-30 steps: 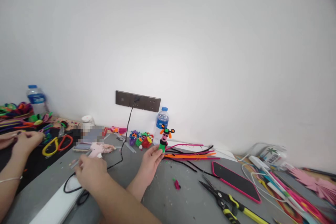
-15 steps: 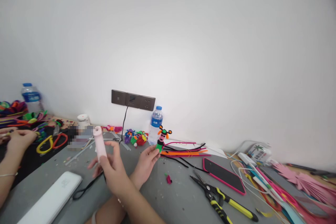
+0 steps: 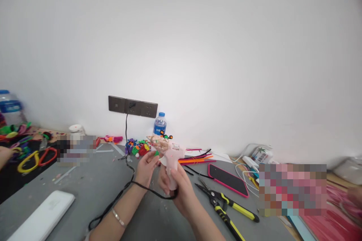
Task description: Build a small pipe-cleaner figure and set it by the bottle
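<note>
My right hand (image 3: pixel 181 186) is wrapped around the handle of a pale pink hot glue gun (image 3: pixel 172 158), whose nozzle end points left and has brownish strands on it. A black cord runs from the handle's base across the table. Just left of the gun, my left hand (image 3: pixel 145 171) pinches a small pipe-cleaner doll (image 3: pixel 166 136). Only the doll's green lower end and its black-and-orange top show; the gun covers the rest. Whether the nozzle touches the doll, I cannot tell. Behind my left hand sit several colourful fuzzy figures (image 3: pixel 138 147).
A water bottle (image 3: pixel 160 125) stands by the wall under the socket panel (image 3: pixel 132 107). On the right lie pipe cleaners (image 3: pixel 198 160), a pink-edged phone (image 3: pixel 228 180) and yellow-black pliers (image 3: pixel 223 203). A white slab-like device (image 3: pixel 42 216) lies left. Another person's hand (image 3: pixel 4 156) shows at the left edge.
My right hand has brought the glue gun from the left across to the doll, turning its nozzle leftward. My arms are no longer crossed. The whole view has shifted slightly right.
</note>
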Demonstrator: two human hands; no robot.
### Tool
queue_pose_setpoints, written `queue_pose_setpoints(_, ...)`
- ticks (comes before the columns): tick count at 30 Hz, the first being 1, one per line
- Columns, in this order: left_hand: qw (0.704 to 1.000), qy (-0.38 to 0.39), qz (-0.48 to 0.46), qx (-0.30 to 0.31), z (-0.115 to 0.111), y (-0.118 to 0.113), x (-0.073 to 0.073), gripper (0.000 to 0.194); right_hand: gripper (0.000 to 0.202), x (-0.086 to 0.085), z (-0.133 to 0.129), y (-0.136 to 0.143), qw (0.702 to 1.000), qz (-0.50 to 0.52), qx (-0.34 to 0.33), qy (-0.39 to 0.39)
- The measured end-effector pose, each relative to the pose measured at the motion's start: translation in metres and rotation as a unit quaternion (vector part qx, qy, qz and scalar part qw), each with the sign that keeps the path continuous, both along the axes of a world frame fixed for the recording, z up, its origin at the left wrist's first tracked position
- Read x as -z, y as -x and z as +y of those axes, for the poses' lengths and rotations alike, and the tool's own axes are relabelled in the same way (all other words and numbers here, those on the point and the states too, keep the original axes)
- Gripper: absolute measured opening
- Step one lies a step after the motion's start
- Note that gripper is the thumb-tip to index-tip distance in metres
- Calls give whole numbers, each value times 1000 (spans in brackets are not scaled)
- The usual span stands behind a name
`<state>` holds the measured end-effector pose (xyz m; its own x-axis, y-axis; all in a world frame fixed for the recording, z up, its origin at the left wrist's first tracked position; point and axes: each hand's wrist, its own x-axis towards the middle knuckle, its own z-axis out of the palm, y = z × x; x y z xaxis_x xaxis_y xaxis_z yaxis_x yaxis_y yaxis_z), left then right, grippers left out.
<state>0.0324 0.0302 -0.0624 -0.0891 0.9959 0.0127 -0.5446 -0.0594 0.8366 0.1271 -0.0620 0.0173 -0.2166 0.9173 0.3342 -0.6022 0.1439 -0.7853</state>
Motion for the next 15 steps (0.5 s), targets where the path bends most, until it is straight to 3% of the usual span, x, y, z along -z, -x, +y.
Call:
queue_pose_setpoints(5,999,-8,26,-20,8,1,2,41,39,21,7,-33,998,5,26,60)
queue_pose_setpoints(10,997,-29,67,-31,12,2,12,39,42,50,16,-41,989,-14,109,94)
queue_pose_setpoints(15,994,-49,94,-34,11,4,12,37,50,54,10,-44,973,-83,203,74)
